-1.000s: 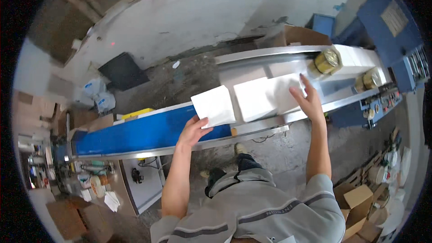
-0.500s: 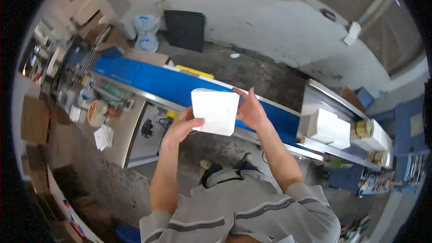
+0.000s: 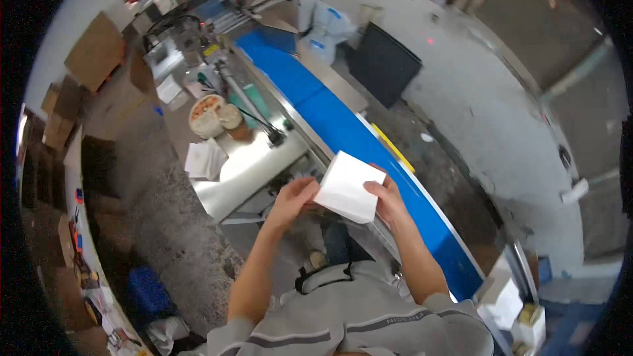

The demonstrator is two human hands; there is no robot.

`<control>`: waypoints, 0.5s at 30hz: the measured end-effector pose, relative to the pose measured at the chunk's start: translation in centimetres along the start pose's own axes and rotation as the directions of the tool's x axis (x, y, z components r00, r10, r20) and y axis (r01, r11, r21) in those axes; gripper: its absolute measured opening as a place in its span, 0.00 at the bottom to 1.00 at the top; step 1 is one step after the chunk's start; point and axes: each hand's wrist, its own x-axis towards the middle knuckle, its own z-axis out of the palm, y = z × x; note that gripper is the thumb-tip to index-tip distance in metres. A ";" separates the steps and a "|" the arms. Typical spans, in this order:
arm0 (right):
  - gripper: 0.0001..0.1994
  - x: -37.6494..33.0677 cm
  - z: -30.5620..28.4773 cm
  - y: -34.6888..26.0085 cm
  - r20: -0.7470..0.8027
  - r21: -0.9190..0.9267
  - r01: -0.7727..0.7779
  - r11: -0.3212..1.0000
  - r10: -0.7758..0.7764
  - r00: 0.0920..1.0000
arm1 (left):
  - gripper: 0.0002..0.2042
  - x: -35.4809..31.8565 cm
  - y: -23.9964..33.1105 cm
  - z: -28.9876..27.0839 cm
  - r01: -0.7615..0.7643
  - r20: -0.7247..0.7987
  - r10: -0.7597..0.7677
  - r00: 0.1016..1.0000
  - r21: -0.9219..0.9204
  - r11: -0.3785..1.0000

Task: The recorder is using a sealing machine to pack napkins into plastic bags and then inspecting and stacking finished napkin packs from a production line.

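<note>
A squarish white stack, apparently of paper [image 3: 349,188], is held in front of me above the near edge of the blue conveyor belt [image 3: 339,115]. My right hand [image 3: 390,201] grips its right side, thumb lying on the top face and fingers beneath. At the left corner my left hand [image 3: 293,200] is closed, its thumb and fingers pinching the edge; the fingertips are partly hidden.
Left of the belt, a metal table [image 3: 254,171] bears loose white papers [image 3: 205,159], a round tub [image 3: 207,116] and a jar [image 3: 229,117]. More white stacks [image 3: 500,300] stand at the belt's right end. A black panel [image 3: 384,64] leans by the wall.
My view has turned left, toward the metal table. The right hand, open beside the stack before, has closed on its right side. The left hand's thumb has moved from the top face to the corner.
</note>
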 end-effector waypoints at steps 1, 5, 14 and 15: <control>0.42 2.4 1.0 -0.7 -0.005 0.017 -0.003 1.000 0.003 1.000 | 0.27 0.4 1.3 -1.0 0.045 -0.072 -0.045 0.996 0.003 0.999; 0.37 17.3 3.9 -0.7 0.011 0.047 0.029 0.998 -0.029 1.000 | 0.21 4.3 -2.3 -8.8 0.038 -0.232 -0.046 0.972 -0.040 0.999; 0.24 58.9 18.3 1.0 0.040 0.119 0.108 0.987 -0.114 0.993 | 0.21 5.3 -8.7 -15.2 0.554 -0.552 -0.359 0.753 0.237 0.798; 0.28 62.6 21.5 2.1 0.072 0.174 0.151 0.973 -0.165 0.984 | 0.22 3.3 -11.2 -15.8 0.552 -0.587 -0.369 0.720 0.163 0.818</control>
